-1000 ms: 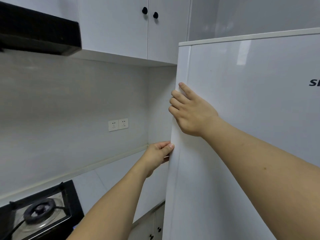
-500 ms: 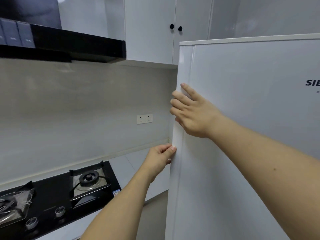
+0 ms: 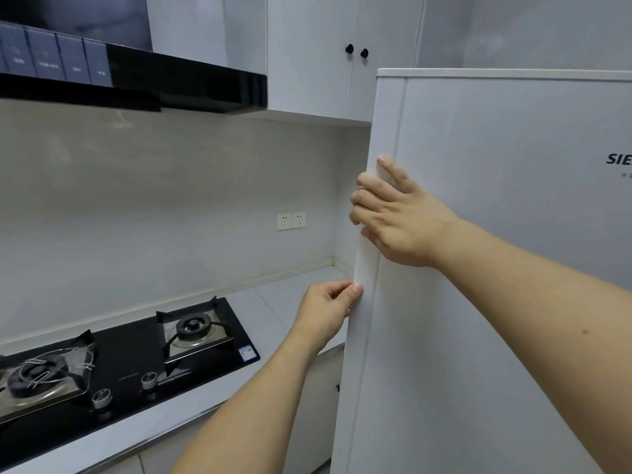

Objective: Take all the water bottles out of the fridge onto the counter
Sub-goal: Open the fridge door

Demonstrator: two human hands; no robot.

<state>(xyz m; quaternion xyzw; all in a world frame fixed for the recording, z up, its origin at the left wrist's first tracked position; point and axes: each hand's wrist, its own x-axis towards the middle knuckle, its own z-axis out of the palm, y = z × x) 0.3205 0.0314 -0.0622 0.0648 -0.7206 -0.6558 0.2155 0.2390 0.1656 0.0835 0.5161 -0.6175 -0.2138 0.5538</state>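
Observation:
A white fridge door (image 3: 496,268) fills the right half of the view, and its left edge faces me. My right hand (image 3: 396,217) grips that edge at chest height, fingers curled around it. Lower down, my left hand (image 3: 328,309) pinches the same edge with thumb on the front. The fridge's inside is hidden, so no water bottles show. The white counter (image 3: 290,299) runs along the wall left of the fridge.
A black gas hob (image 3: 119,354) with two burners sits in the counter at the left. A black range hood (image 3: 136,80) hangs above it. White wall cupboards (image 3: 342,63) are overhead, and a double socket (image 3: 291,220) is on the backsplash.
The view has swung left and back, bringing the hob and hood into sight. Both hands keep their hold on the fridge door's edge.

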